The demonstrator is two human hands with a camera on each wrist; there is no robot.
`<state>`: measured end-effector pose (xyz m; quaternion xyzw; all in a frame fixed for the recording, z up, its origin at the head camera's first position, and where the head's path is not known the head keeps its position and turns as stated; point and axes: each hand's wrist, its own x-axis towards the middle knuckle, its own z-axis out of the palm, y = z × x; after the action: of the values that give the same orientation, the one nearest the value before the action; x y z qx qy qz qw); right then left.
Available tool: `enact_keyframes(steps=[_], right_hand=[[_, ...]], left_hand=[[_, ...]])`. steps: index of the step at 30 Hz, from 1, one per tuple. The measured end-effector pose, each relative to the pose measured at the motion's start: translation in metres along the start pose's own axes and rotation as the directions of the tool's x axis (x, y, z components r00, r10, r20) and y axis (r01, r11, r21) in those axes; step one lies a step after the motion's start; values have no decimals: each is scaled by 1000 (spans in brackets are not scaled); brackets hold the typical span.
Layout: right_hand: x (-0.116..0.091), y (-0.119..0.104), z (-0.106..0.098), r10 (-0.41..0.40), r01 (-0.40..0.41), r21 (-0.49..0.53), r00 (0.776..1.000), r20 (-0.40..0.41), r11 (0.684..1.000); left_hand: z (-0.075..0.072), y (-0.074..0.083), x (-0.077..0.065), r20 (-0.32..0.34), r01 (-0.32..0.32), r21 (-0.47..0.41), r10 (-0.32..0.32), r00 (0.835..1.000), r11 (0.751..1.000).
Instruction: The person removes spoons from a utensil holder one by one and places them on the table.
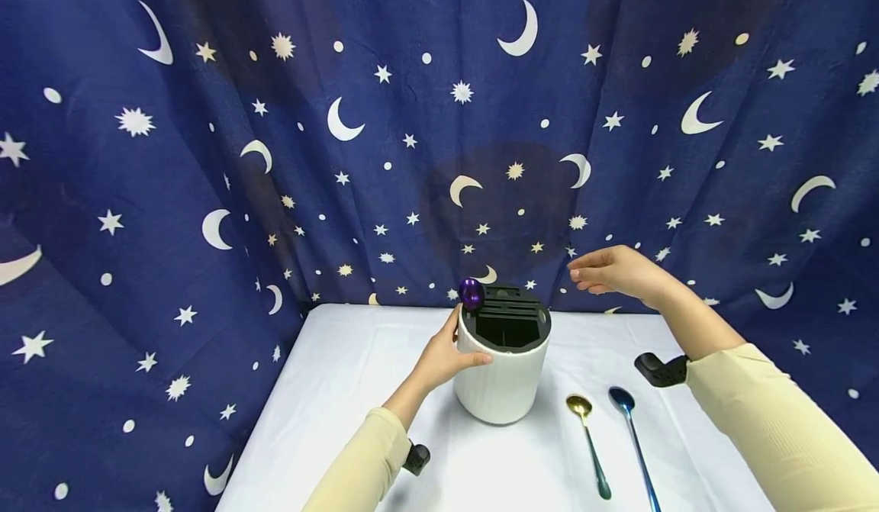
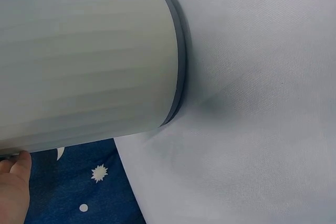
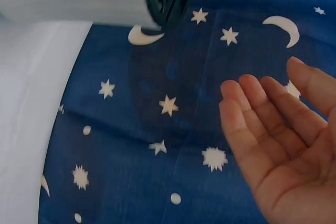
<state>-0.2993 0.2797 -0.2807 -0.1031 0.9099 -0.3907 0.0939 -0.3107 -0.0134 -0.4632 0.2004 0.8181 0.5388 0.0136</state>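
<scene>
A white, ribbed utensil holder (image 1: 503, 386) with a black slotted insert (image 1: 508, 306) in its top stands on the table. From its far left rim sticks up the rounded purple head of a spoon (image 1: 471, 294), its handle hidden inside. My left hand (image 1: 439, 355) grips the holder near the rim, thumb across the front and fingers round the left side. In the left wrist view the holder's side (image 2: 89, 61) fills the upper left. My right hand (image 1: 618, 274) is in the air to the right of the holder, fingers loosely extended, palm bare in the right wrist view.
On the white-covered table (image 1: 343, 390), right of the holder, lie a spoon with gold bowl and green handle (image 1: 592, 447) and a longer blue spoon (image 1: 637, 447). Behind hangs a dark blue curtain (image 1: 412, 153) with moons and stars. Each wrist wears a black camera (image 1: 661, 370).
</scene>
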Motion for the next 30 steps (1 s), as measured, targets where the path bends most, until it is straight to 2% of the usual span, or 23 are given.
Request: enact_keyframes(steps=[10,25,30], right_hand=[[24,-8,32,-37,32,126,998,42,992],[53,-22,81,-72,56,232,996,58,971],[62,-26,95,-78,63,238,996,53,969]], left_hand=[[0,1,-1,3,11,13,-11,1000,1000],[1,-2,2,1,4,4,-4,1000,1000],[0,-1,1,10,6,7,-6,1000,1000]])
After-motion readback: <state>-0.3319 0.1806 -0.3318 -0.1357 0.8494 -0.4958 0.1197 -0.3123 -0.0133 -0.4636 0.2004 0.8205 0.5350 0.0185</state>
